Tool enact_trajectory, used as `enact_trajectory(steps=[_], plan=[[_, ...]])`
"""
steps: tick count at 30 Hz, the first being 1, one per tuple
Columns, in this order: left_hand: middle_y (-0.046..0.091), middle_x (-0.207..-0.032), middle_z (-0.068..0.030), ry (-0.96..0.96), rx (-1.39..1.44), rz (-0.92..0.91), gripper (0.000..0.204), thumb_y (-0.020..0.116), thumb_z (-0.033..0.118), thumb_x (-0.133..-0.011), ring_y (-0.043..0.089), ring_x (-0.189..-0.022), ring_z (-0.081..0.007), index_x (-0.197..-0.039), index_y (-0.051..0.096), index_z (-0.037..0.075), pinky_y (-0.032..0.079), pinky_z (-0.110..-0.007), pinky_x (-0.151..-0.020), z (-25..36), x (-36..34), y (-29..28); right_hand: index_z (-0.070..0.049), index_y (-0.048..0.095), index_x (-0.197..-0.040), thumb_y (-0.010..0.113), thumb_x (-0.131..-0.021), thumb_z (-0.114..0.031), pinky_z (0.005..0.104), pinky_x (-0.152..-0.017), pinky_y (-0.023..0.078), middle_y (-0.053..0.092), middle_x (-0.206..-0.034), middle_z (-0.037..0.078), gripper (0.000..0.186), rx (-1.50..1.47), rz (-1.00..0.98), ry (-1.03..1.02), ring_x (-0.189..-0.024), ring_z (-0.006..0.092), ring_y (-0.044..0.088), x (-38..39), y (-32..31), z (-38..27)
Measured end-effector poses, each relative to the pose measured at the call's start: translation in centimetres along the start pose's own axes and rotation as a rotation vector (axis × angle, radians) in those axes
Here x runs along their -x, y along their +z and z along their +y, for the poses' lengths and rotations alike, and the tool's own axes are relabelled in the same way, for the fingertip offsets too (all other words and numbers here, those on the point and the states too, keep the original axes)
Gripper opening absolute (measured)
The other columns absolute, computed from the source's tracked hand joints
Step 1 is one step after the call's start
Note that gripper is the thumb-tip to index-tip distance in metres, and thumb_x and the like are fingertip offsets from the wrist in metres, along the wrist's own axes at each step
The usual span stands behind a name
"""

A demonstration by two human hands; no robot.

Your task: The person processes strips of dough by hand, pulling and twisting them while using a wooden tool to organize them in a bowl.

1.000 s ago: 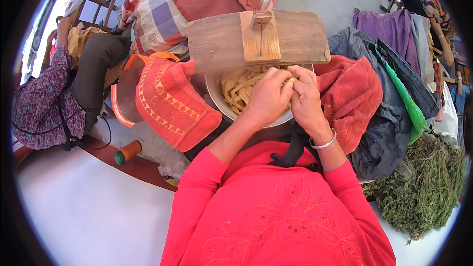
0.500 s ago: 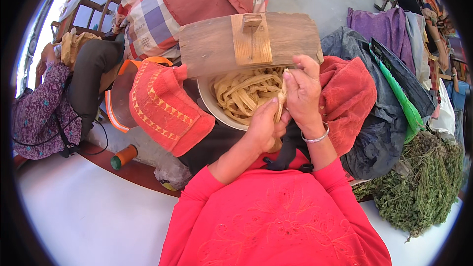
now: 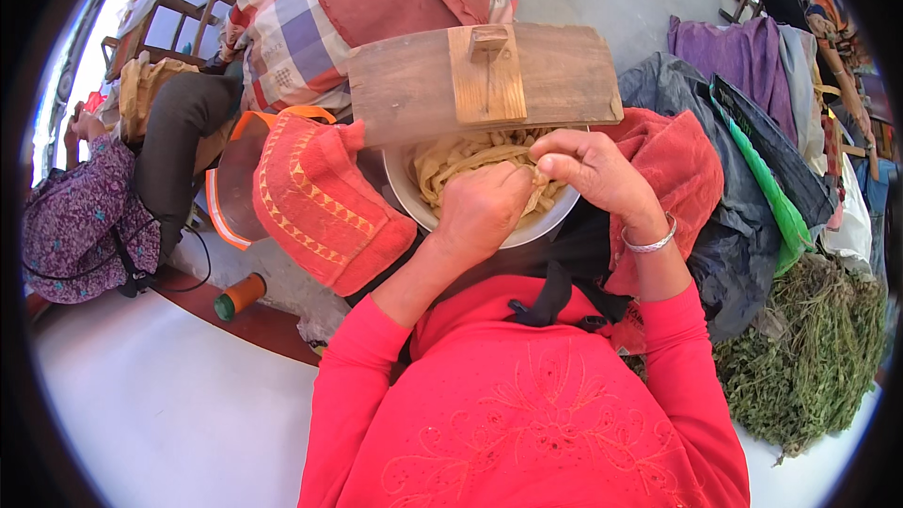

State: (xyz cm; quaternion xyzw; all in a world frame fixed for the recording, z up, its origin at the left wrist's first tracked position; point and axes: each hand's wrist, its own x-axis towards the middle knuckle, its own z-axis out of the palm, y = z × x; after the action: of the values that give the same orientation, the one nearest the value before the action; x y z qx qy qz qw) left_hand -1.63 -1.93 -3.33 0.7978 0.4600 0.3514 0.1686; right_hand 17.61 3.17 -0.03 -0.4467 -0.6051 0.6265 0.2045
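Observation:
A white bowl [image 3: 402,190] on my lap holds a heap of pale tan, ribbon-like strips [image 3: 442,162]; I cannot make out their material. My left hand [image 3: 484,207] is a fist over the bowl, its knuckles up, closed on one of these strips. Beside it, my right hand [image 3: 607,179], with a silver bracelet [image 3: 651,234] at the wrist, curls thumb and fingertips toward the same strip in a pinch. Across the far rim of the bowl leans a wooden board [image 3: 395,80] with a lighter wooden block fixed to its middle.
A red patterned towel [image 3: 315,207] lies left of the bowl, another red cloth [image 3: 682,165] right of it. An orange thread spool [image 3: 241,296] rests at lower left. Dried green plants [image 3: 809,357] and dark plastic sheeting [image 3: 720,254] fill the right. Another person's purple sleeve [image 3: 89,198] shows at left.
Both hands have shifted: my left fist has turned knuckles up and moved left over the bowl, and my right hand has come down and to the right. The pulled-up strip now hangs lower.

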Motion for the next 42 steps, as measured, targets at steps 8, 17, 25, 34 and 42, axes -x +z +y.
enact_trajectory(steps=[8, 17, 25, 34, 42], plan=[[0.056, -0.066, -0.0117, -0.193, 0.076, -0.019, 0.019, 0.07, 0.017, -0.08, 0.058, -0.059, -0.0302, -0.072, 0.056, 0.006, 0.043, -0.039, -0.05, -0.3, -0.5, 0.7, 0.002, 0.063, -0.1, 0.064, -0.086, -0.009, 0.0304, -0.072, 0.049, 0.064, -0.086, 0.006, 0.018, 0.106, 0.043, -0.013, -0.078, 0.0187, 0.06, 0.1, 0.6, 1.0], [0.056, -0.07, -0.0035, -0.483, 0.679, -0.393, 0.021, 0.061, 0.018, -0.092, 0.049, -0.067, -0.0096, -0.089, 0.066, -0.002, 0.042, -0.027, -0.061, -3.3, -0.9, -0.5, 0.001, 0.065, -0.097, 0.065, -0.082, -0.007, 0.0327, -0.069, 0.049, 0.066, -0.082, 0.011, 0.017, 0.507, -0.057, -0.073, -0.074, 0.0255, 0.063, -0.4, 0.4, -1.5], [0.053, -0.073, 0.0046, -0.665, 1.027, -0.294, 0.021, 0.057, 0.016, -0.095, 0.042, -0.063, -0.0021, -0.106, 0.065, 0.0, 0.035, -0.018, -0.056, -6.3, -2.9, -3.2, 0.001, 0.064, -0.099, 0.063, -0.089, -0.01, 0.0273, -0.064, 0.046, 0.061, -0.073, 0.003, 0.015, 0.109, 0.203, -0.094, -0.071, 0.009, 0.055, -2.5, 0.5, -0.8], [0.056, -0.073, 0.0013, -0.809, 0.868, -0.062, 0.012, 0.058, 0.013, -0.093, 0.046, -0.062, -0.0059, -0.098, 0.062, 0.004, 0.038, -0.021, -0.056, -9.5, -4.4, -1.4, -0.004, 0.064, -0.096, 0.061, -0.088, -0.012, 0.0354, -0.066, 0.048, 0.062, -0.077, 0.016, 0.012, 0.386, 0.469, -0.226, -0.071, 0.0263, 0.061, -6.5, 1.2, 1.2], [0.063, -0.077, -0.0155, -0.569, 0.073, 0.07, 0.012, 0.061, 0.013, -0.088, 0.061, -0.073, -0.0296, -0.092, 0.059, 0.003, 0.047, -0.039, -0.068, -10.1, -3.6, -0.6, -0.007, 0.067, -0.087, 0.062, -0.084, -0.012, 0.0389, -0.07, 0.048, 0.061, -0.086, 0.011, 0.008, 0.859, 0.56, -0.372, -0.079, 0.0305, 0.061, -6.2, 1.1, 3.6]])
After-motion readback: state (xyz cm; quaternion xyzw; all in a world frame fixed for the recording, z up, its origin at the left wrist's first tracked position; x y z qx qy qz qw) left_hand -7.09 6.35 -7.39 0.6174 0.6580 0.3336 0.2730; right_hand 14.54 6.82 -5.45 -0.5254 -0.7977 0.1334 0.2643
